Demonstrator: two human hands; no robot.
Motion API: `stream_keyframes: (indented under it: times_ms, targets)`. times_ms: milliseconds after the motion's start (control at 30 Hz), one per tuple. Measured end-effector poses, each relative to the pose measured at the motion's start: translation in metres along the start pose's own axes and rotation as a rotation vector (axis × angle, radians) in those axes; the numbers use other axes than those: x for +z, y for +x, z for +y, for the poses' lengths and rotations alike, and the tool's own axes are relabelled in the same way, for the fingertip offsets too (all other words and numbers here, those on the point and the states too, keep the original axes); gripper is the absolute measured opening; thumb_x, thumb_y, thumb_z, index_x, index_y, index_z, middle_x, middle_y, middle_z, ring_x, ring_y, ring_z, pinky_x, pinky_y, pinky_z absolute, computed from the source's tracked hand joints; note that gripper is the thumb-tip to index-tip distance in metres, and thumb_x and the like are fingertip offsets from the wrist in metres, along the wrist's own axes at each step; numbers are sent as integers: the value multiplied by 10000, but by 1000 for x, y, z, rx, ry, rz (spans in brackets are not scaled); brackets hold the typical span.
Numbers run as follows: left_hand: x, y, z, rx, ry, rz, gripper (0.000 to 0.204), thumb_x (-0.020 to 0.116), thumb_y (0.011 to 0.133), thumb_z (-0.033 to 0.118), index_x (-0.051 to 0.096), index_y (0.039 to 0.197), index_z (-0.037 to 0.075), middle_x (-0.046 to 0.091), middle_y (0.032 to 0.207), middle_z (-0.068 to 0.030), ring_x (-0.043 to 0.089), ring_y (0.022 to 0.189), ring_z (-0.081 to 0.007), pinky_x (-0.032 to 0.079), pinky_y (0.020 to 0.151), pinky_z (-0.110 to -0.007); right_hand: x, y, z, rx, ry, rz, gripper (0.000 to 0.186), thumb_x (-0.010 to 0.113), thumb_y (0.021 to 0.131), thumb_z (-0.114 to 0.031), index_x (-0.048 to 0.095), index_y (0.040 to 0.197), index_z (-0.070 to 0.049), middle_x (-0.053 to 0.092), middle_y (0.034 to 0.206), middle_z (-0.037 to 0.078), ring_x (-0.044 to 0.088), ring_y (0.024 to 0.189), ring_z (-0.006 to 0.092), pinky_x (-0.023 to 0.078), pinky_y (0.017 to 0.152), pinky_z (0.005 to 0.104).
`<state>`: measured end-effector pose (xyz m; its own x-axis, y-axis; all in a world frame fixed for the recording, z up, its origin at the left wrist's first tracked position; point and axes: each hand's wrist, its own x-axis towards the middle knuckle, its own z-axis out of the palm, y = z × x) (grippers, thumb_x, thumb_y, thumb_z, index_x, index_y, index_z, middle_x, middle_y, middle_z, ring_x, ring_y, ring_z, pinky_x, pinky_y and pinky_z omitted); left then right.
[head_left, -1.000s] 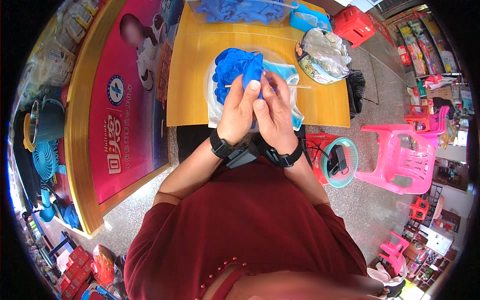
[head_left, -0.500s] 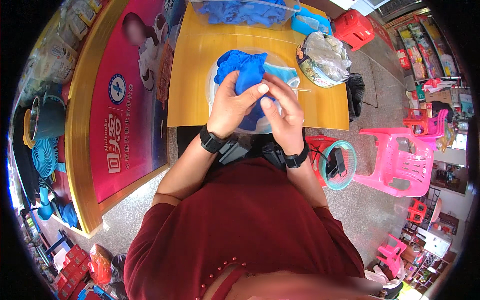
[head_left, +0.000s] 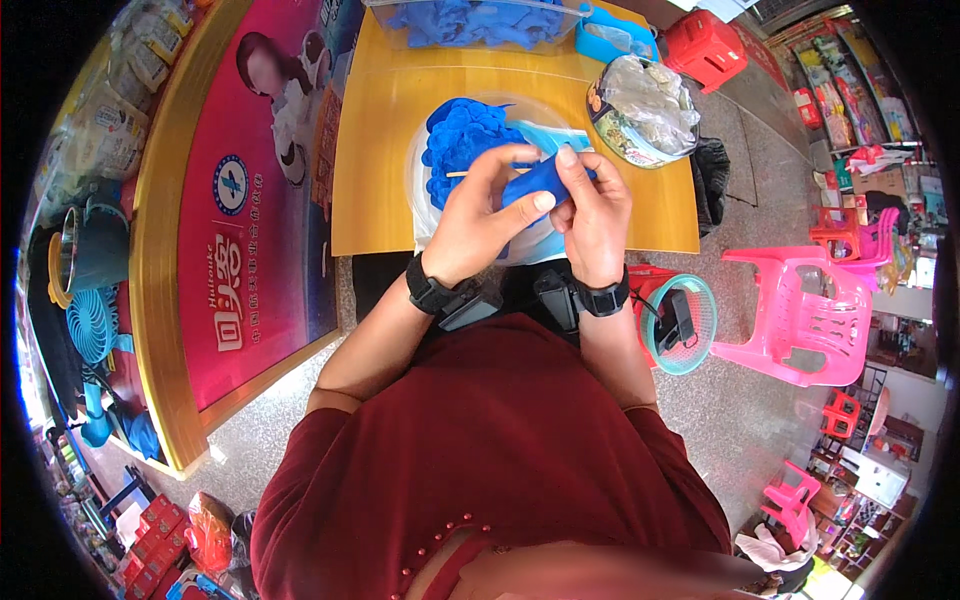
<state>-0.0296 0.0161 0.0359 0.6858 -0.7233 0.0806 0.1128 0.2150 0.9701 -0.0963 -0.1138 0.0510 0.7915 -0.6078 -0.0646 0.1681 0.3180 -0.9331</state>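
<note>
Over the round clear tub [head_left: 423,215] on the table, both my hands are closed on a piece of thin blue material [head_left: 537,184]. My left hand [head_left: 475,215] pinches its left side with thumb and fingers. My right hand [head_left: 597,210] grips its right end, thumb and fingertips bent around it. A thin pale stick [head_left: 457,174] pokes out left of my left fingers; its course behind the hand is hidden. Crumpled blue pieces [head_left: 465,140] heap in the tub's left part. Beside them lies a light-blue, white-edged piece [head_left: 555,138], partly covered by my hands.
On the wooden table [head_left: 375,150] stand a clear bin [head_left: 395,38] of blue pieces, a light-blue box [head_left: 600,40] and a round tin [head_left: 645,150] with plastic bags. A mesh basket [head_left: 708,320] and pink chair [head_left: 765,300] stand right; a pink-panelled counter [head_left: 200,330] flanks the left.
Both hands have shifted slightly right. The blue piece, earlier hanging from my fingers, is now bunched smaller between them, and the blue heap in the tub shows more.
</note>
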Motion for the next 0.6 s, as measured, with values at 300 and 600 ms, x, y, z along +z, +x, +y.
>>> stream_keyframes:
  times_ms: [300,600]
  targets:
    - [-1,3,1,168,-126,164,186,570,946,185,600,1085,65,476,636,63,369,504,-13,272,446,-175,4,-6,-1,115,-171,-99,320,594,928,-260,541,1181,-71,568,679,16,484,470,65,347,398,195]
    - [-14,3,3,79,-179,363,192,602,934,252,626,926,62,532,690,63,406,554,-10,325,488,-173,12,-16,2,-592,-711,-326,264,762,729,-78,676,978,-78,616,964,59,596,794,161,470,598,235]
